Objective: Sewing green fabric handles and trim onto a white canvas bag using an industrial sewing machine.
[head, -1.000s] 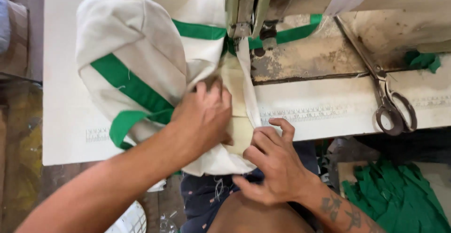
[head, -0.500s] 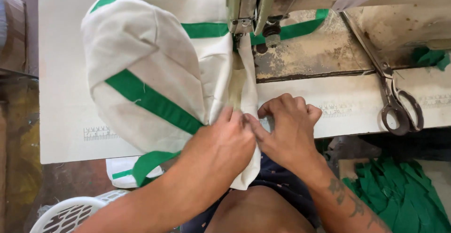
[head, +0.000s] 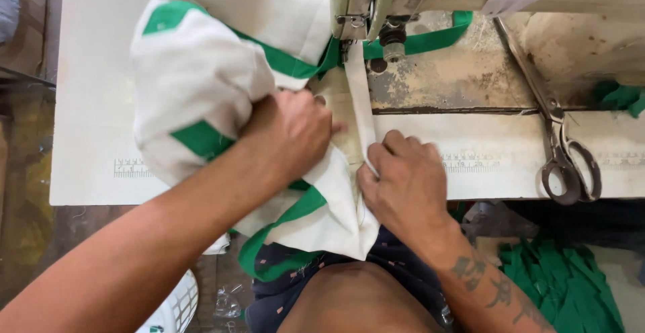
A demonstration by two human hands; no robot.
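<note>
At the sewing machine (head: 376,4), two hands are feeding a cream-and-green bag (head: 201,77).
The left hand (head: 289,135), closed, is bunching cloth at nine o'clock; the right hand (head: 406,185) is pinching the seam edge straight toward the needle.

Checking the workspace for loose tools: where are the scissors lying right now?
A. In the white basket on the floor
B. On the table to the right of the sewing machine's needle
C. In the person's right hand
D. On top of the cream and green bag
B: the scissors lie flat on the table, right of the needle area, apart from the right hand, which pinches the cream fabric edge.
</note>
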